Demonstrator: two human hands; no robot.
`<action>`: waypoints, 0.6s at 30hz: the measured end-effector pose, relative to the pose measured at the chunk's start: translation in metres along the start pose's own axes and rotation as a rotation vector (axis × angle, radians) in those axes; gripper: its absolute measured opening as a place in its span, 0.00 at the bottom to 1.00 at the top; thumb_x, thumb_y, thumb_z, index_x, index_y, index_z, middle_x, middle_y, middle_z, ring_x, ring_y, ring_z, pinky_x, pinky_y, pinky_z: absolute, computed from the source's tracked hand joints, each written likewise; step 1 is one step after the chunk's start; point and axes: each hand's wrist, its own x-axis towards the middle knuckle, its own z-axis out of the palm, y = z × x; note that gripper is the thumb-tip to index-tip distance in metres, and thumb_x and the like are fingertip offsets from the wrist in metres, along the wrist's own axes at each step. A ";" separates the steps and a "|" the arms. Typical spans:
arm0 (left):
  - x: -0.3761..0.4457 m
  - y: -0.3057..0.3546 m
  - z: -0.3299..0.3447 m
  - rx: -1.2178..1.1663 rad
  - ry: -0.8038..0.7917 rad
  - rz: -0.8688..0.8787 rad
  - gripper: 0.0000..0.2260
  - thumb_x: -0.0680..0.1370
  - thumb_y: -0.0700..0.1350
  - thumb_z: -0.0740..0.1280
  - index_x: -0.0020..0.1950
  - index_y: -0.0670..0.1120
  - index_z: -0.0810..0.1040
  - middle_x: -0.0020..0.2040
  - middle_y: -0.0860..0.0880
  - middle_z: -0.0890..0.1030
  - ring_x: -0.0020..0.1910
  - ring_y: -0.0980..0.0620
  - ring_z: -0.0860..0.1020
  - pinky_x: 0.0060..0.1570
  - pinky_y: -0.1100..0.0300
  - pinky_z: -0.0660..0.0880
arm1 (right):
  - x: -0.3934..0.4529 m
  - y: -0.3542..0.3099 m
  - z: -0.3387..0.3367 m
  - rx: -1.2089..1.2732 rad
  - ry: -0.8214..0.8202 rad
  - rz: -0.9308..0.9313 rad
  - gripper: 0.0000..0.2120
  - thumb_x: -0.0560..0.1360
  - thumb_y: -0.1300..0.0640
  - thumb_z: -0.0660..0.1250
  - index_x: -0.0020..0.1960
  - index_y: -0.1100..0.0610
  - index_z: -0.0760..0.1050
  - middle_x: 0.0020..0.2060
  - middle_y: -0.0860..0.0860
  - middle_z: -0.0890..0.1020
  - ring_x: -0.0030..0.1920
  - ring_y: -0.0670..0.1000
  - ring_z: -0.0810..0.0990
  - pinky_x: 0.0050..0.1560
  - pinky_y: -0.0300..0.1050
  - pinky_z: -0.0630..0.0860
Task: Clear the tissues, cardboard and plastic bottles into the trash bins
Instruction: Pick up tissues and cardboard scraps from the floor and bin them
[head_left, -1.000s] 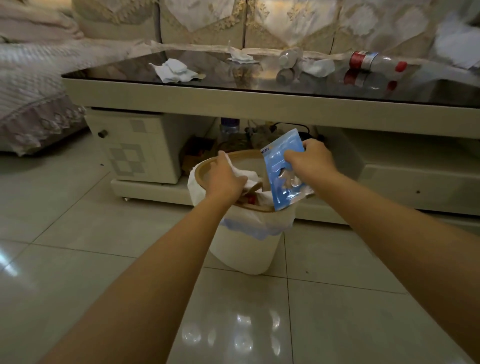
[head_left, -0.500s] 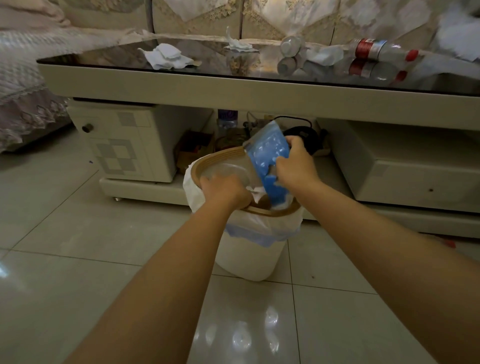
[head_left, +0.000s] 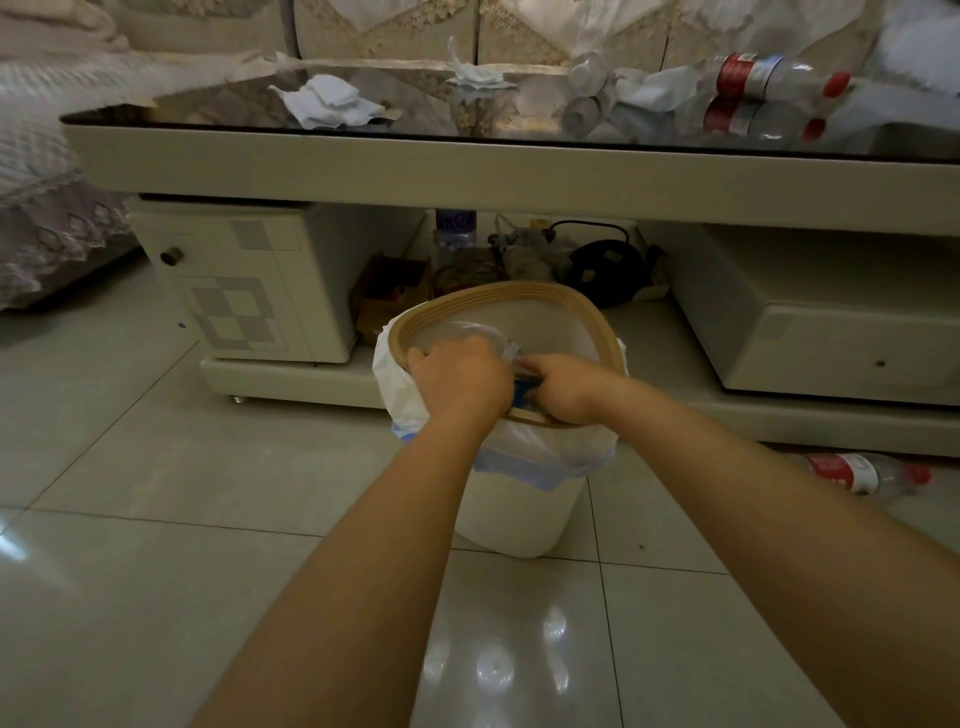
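Observation:
A white trash bin with a wooden rim and a white liner stands on the floor in front of the coffee table. Both hands are down inside its mouth. My right hand grips a blue pack, of which only a sliver shows between the hands. My left hand is curled knuckles-up beside it; its fingers are hidden. On the table lie crumpled tissues, a red-labelled plastic bottle and a clear bottle. Another bottle lies on the floor at the right.
More tissues lie at the table's far edge, by the sofa. The shelf under the table holds a bottle, a cardboard box and a black device. A drawer unit stands to the left. The tiled floor is glossy.
My right hand has pushed the blue pack from above the rim down into the bin. My left hand has sunk into the bin beside it. The view has moved closer.

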 end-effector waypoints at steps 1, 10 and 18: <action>0.000 -0.001 0.001 -0.041 0.011 0.021 0.08 0.78 0.51 0.61 0.50 0.51 0.79 0.46 0.49 0.81 0.51 0.48 0.76 0.59 0.50 0.64 | -0.004 0.005 0.003 0.092 0.125 -0.018 0.21 0.76 0.57 0.61 0.69 0.50 0.68 0.63 0.55 0.75 0.59 0.57 0.75 0.62 0.54 0.72; -0.049 0.005 -0.009 -0.390 0.278 0.229 0.10 0.78 0.51 0.60 0.56 0.54 0.77 0.51 0.55 0.80 0.54 0.53 0.76 0.60 0.49 0.62 | -0.084 0.042 -0.005 0.249 0.565 -0.127 0.21 0.73 0.54 0.67 0.65 0.47 0.72 0.59 0.47 0.77 0.58 0.48 0.74 0.59 0.53 0.73; -0.121 0.076 -0.014 -0.329 0.236 0.497 0.13 0.78 0.54 0.62 0.60 0.52 0.75 0.54 0.51 0.80 0.55 0.50 0.75 0.59 0.48 0.64 | -0.192 0.116 -0.021 -0.009 0.559 -0.068 0.21 0.76 0.50 0.64 0.68 0.48 0.68 0.64 0.46 0.74 0.64 0.47 0.70 0.63 0.50 0.70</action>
